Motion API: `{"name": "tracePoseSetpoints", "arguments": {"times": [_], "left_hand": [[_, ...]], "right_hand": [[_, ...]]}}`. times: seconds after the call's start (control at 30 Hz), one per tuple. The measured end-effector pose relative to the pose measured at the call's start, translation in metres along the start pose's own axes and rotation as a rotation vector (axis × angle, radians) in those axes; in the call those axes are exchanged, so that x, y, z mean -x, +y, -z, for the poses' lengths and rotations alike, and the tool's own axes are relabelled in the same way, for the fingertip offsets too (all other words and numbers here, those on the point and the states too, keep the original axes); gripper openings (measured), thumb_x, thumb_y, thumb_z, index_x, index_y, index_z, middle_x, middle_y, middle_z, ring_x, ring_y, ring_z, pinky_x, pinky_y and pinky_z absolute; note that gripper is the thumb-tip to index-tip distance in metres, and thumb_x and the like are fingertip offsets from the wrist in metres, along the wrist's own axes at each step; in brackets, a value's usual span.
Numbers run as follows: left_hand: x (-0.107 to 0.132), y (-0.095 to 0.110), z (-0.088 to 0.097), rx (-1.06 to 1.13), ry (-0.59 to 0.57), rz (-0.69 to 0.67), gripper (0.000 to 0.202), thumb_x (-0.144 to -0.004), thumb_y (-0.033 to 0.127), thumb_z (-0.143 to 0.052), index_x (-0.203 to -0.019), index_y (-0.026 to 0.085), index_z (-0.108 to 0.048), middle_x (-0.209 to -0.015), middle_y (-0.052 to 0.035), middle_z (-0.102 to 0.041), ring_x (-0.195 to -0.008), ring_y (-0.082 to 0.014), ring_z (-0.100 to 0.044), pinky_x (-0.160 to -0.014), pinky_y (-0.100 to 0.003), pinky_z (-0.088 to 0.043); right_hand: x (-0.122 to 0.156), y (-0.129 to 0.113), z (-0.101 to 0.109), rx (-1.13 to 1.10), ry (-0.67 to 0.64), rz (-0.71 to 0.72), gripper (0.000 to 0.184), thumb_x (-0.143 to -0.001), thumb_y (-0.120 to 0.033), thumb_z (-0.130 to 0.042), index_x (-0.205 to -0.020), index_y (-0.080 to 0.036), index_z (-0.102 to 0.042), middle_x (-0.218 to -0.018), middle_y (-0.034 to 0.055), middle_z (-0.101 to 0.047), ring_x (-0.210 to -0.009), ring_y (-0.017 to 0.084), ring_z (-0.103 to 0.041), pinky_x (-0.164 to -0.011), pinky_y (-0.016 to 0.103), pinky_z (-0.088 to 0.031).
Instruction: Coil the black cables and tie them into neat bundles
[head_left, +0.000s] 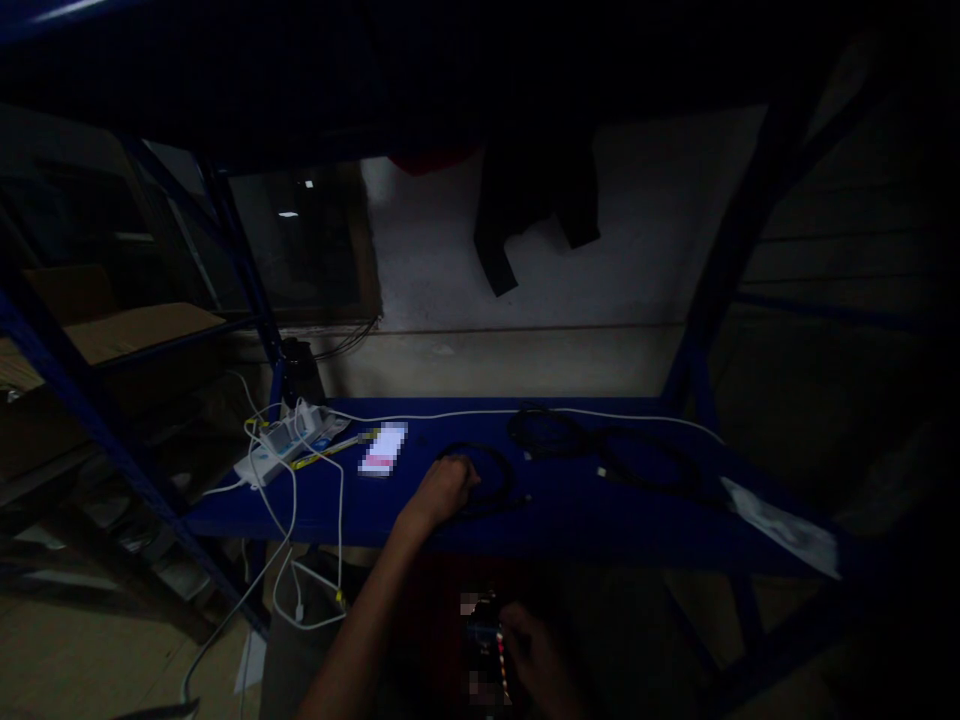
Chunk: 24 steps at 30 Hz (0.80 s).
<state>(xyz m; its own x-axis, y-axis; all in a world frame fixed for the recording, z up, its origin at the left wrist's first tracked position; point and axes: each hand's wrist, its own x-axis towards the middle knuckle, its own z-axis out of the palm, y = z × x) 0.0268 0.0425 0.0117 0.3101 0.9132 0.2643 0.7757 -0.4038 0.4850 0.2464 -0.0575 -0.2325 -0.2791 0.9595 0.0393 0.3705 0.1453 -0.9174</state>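
My left hand (448,485) rests on the blue shelf (405,520), its fingers curled closed at the near-left side of a coiled black cable (504,470). A small plug end of this cable lies to the right. Lower down, in front of my body, my right hand (531,645) is dim, with its fingers curled in. Just left of it is a dark object with small lit spots (484,640), partly blurred out; I cannot tell whether the hand touches it. What the right fingers hold, if anything, is hidden in shadow.
Two more coiled black cables (551,432) lie behind to the right, near a clear plastic bag (784,525). A lit phone (383,448), a yellow pen-like stick (326,452) and a white power strip (262,460) with hanging white cords sit left. Blue posts (694,320) frame the shelf.
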Motion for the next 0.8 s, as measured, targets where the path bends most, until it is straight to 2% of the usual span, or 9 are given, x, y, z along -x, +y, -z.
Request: {"name": "tracePoseSetpoints", "arguments": {"times": [0.17, 0.23, 0.33, 0.43, 0.5, 0.6, 0.67, 0.73, 0.8], "left_hand": [[0.032, 0.016, -0.002, 0.451, 0.396, 0.044, 0.022, -0.105, 0.035, -0.058, -0.101, 0.018, -0.070, -0.098, -0.0070, -0.075, -0.091, -0.0205, -0.070, -0.083, -0.029, -0.050], [0.054, 0.023, -0.008, 0.636, 0.492, 0.085, 0.027, -0.103, 0.043, -0.062, -0.101, 0.018, -0.072, -0.096, -0.0063, -0.074, -0.091, -0.0200, -0.069, -0.083, -0.029, -0.050], [0.085, 0.027, -0.021, 0.849, 0.551, 0.185, 0.033, -0.100, 0.048, -0.067, -0.106, 0.017, -0.073, -0.089, -0.0056, -0.073, -0.087, -0.0199, -0.070, -0.082, -0.029, -0.052], [0.102, 0.027, -0.027, 0.818, 0.572, 0.218, 0.032, -0.101, 0.048, -0.066, -0.105, 0.018, -0.073, -0.094, -0.0063, -0.074, -0.091, -0.0211, -0.070, -0.084, -0.031, -0.051], [0.106, 0.029, -0.027, 0.700, 0.582, 0.171, 0.027, -0.104, 0.044, -0.064, -0.105, 0.019, -0.074, -0.100, -0.0066, -0.074, -0.097, -0.0218, -0.069, -0.088, -0.032, -0.050], [0.105, 0.035, -0.026, 0.575, 0.600, 0.104, 0.022, -0.107, 0.039, -0.059, -0.105, 0.021, -0.073, -0.105, -0.0061, -0.073, -0.102, -0.0219, -0.068, -0.092, -0.033, -0.049], [0.104, 0.038, -0.028, 0.539, 0.604, 0.081, 0.021, -0.108, 0.036, -0.057, -0.106, 0.022, -0.072, -0.106, -0.0062, -0.073, -0.103, -0.0222, -0.068, -0.093, -0.035, -0.050], [0.103, 0.038, -0.032, 0.493, 0.599, 0.056, 0.020, -0.109, 0.034, -0.054, -0.108, 0.023, -0.072, -0.107, -0.0071, -0.072, -0.105, -0.0233, -0.067, -0.095, -0.037, -0.050], [0.101, 0.035, -0.038, 0.429, 0.592, 0.030, 0.021, -0.109, 0.031, -0.052, -0.109, 0.023, -0.071, -0.109, -0.0079, -0.072, -0.105, -0.0240, -0.067, -0.096, -0.039, -0.050]], "right_hand": [[-0.001, 0.000, -0.001, -0.018, 0.046, 0.019, 0.035, -0.092, -0.049, -0.055, -0.099, -0.023, -0.076, -0.101, 0.0094, -0.081, -0.098, 0.027, -0.076, -0.092, 0.038, -0.059], [-0.001, -0.001, 0.000, -0.021, 0.082, 0.023, 0.037, -0.093, -0.052, -0.056, -0.104, -0.023, -0.078, -0.106, 0.0106, -0.082, -0.102, 0.028, -0.077, -0.094, 0.040, -0.060], [0.001, -0.004, 0.002, -0.020, 0.165, 0.055, 0.040, -0.097, -0.056, -0.057, -0.110, -0.024, -0.078, -0.111, 0.0114, -0.082, -0.104, 0.028, -0.078, -0.095, 0.040, -0.061], [0.007, -0.015, 0.005, 0.045, 0.278, 0.129, 0.039, -0.100, -0.057, -0.057, -0.110, -0.026, -0.079, -0.109, 0.0106, -0.082, -0.100, 0.028, -0.079, -0.089, 0.039, -0.065], [0.012, -0.035, 0.010, 0.154, 0.370, 0.236, 0.034, -0.101, -0.055, -0.059, -0.109, -0.028, -0.079, -0.108, 0.0095, -0.082, -0.098, 0.028, -0.079, -0.087, 0.040, -0.065], [0.009, -0.084, 0.025, 0.323, 0.454, 0.468, 0.020, -0.103, -0.041, -0.061, -0.112, -0.031, -0.076, -0.113, 0.0082, -0.079, -0.105, 0.027, -0.076, -0.094, 0.042, -0.062], [-0.005, -0.122, 0.039, 0.397, 0.425, 0.576, 0.020, -0.103, -0.031, -0.061, -0.119, -0.031, -0.073, -0.120, 0.0093, -0.076, -0.113, 0.028, -0.073, -0.099, 0.044, -0.059], [-0.028, -0.153, 0.054, 0.499, 0.358, 0.619, 0.031, -0.100, -0.028, -0.065, -0.131, -0.030, -0.068, -0.132, 0.0113, -0.072, -0.126, 0.031, -0.066, -0.108, 0.050, -0.054], [-0.054, -0.172, 0.067, 0.589, 0.238, 0.650, 0.048, -0.095, -0.028, -0.073, -0.142, -0.029, -0.063, -0.142, 0.0117, -0.067, -0.138, 0.033, -0.057, -0.114, 0.055, -0.047]]}}
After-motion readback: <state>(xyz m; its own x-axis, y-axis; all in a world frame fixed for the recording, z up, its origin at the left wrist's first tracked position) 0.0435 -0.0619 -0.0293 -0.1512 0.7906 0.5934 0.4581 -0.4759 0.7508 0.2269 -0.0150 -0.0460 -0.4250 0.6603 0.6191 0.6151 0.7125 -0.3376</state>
